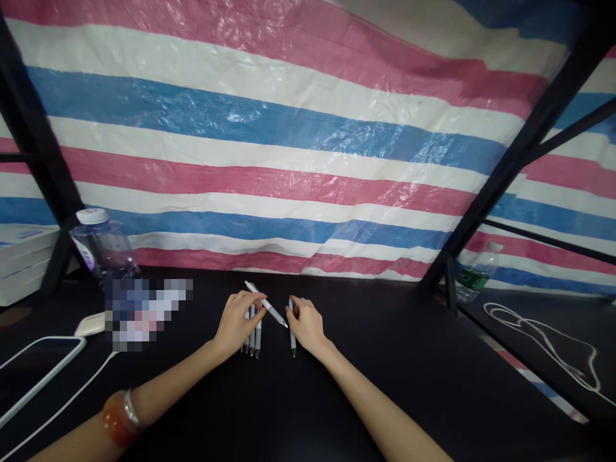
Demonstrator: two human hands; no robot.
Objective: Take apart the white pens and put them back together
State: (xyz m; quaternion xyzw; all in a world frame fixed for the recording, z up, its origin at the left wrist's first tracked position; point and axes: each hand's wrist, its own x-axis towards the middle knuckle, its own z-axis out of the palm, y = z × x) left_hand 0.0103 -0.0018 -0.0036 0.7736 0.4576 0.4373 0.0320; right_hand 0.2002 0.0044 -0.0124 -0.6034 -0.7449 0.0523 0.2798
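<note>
My left hand (239,322) is closed, pinching a white and grey pen (274,310) between thumb and fingers. That pen slants down to the right, its tip close to my right hand (307,325). Beneath my left hand, several similar pens (258,339) lie side by side on the black table (298,404), their upper parts partly covered by the fingers. The fingers of my right hand are closed on a grey pen (293,341), which points towards me along the table. An orange bangle and a silver one (122,417) circle my left wrist.
A clear bottle with a white cap (103,247) stands at back left, beside stacked white boxes (26,263). A phone (41,372), a white case (91,324) and a cable (72,401) lie left. Beyond a black frame (481,212) at right are a green-labelled bottle (476,274) and a white cord (543,343).
</note>
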